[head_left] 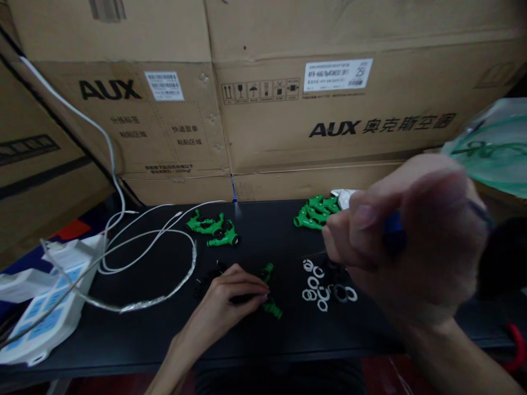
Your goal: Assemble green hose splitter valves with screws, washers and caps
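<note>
My left hand [233,293] is low over the table, its fingers closed on a green Y-shaped pipe fitting [272,308] with a dark part at its middle. The fingertips hide most of the joint. Raised close to the camera, my right hand [420,236] is curled around a blue-handled tool [394,233]; only a bit of blue shows, so its kind is unclear. Between the hands lie loose white rings [313,283] and black rings [341,293]. Small black parts [203,282] sit just beyond my left hand, partly covered by it.
Green fittings with black caps [214,226] lie at the back left, and a pile of green fittings [315,213] at the back right. White cables [150,263] loop beside a power strip [61,307]. Large cardboard boxes [267,137] wall off the back. A plastic bag [494,145] stands right.
</note>
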Tool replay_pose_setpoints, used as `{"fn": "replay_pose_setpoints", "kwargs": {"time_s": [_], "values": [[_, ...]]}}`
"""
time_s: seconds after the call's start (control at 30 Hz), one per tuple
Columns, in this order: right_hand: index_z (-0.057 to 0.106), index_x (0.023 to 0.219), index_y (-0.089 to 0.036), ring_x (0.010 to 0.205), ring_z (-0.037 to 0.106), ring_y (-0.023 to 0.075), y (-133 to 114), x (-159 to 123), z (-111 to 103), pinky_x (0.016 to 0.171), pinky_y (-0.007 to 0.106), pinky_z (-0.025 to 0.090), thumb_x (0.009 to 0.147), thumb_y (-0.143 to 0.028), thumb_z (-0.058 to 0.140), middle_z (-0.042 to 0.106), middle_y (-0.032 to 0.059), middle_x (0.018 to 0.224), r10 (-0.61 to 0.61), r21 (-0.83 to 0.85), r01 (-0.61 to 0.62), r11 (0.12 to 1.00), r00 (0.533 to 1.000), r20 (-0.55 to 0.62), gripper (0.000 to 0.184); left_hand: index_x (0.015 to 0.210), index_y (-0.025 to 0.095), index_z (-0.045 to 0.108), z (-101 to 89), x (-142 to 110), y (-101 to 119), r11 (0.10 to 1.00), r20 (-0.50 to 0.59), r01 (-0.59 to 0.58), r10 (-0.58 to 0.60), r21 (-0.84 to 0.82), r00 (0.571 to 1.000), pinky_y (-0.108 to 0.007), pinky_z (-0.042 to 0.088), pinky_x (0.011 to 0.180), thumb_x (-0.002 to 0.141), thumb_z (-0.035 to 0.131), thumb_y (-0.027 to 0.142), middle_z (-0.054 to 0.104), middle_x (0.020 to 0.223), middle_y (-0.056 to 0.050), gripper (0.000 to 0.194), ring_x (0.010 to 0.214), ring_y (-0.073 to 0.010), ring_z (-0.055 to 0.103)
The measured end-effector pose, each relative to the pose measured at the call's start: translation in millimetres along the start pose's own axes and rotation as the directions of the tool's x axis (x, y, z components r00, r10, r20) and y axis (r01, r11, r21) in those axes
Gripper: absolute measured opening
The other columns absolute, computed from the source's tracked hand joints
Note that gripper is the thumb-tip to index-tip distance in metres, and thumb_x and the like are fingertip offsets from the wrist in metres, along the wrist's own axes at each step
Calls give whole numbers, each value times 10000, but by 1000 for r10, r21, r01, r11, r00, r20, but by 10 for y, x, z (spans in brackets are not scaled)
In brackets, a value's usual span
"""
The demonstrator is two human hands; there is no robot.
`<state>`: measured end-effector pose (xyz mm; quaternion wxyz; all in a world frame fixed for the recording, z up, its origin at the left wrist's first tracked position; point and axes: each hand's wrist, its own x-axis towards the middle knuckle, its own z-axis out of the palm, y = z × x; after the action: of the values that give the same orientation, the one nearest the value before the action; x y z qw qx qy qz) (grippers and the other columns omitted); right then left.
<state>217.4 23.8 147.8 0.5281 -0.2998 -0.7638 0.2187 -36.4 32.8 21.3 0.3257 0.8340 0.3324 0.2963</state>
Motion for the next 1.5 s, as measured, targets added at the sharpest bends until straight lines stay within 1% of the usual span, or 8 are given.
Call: {"fn": "replay_pose_setpoints", "kwargs": {"time_s": [0.1,0.2,0.33,0.53,0.7,0.9,1.3,1.5], "values": [[665,963,-237,405,443,106,-192,116,107,384,219,360,930,-546,631,458,-74,494,103,110,-97,989,993,-58,312,1004,259,814,17,23,8,1000,-10,-1,1,-5,1000,-343,565,810,909,727,197,799,1014,-29,143,924,-207,657],[613,846,-250,328,303,84,-322,233,293,329,204,298,947,-547,610,342,-103,448,231,263,-190,946,963,-137,314,1007,258,811,29,31,6,1000,-14,15,-15,-27,1000,-343,571,785,904,735,217,803,990,-30,135,897,-211,653],[503,711,-252,282,130,51,-378,310,480,279,170,208,974,-468,600,214,-124,431,356,502,-198,842,902,-242,355,1008,263,808,38,19,-13,999,-15,18,-19,-50,1000,-360,561,797,914,728,235,802,1006,-26,127,894,-214,647],[526,651,-222,300,140,35,-303,253,557,298,142,194,910,-413,699,230,-113,427,428,598,-187,779,856,-289,365,1009,266,805,52,8,-35,996,-28,24,-27,-80,999,-368,556,808,923,721,245,801,1015,-19,123,908,-212,647],[533,680,-228,301,140,36,-247,184,574,299,141,204,946,-453,647,254,-115,438,448,566,-199,800,825,-344,367,1009,258,803,40,13,-20,996,-13,30,-32,-86,999,-374,563,817,916,728,243,801,1001,-27,120,902,-213,659],[544,666,-242,303,136,55,-278,186,519,285,169,217,961,-420,621,268,-103,430,459,566,-210,797,820,-342,353,999,252,806,41,33,-23,997,-38,-4,1,-76,999,-348,560,766,911,730,226,802,984,-29,120,873,-207,652],[526,670,-231,311,138,45,-97,144,363,308,152,227,963,-417,611,249,-113,432,416,716,-168,678,890,-185,357,991,246,813,27,31,44,1000,-26,29,-29,5,999,-352,528,848,901,740,201,796,1009,-37,125,913,-194,667],[509,660,-222,301,142,36,-48,177,345,310,135,228,954,-392,637,239,-123,425,378,753,-123,646,909,-176,363,983,246,815,20,53,18,1000,-26,8,-8,15,1000,-342,516,845,903,739,195,795,1006,-27,121,913,-187,670]]}}
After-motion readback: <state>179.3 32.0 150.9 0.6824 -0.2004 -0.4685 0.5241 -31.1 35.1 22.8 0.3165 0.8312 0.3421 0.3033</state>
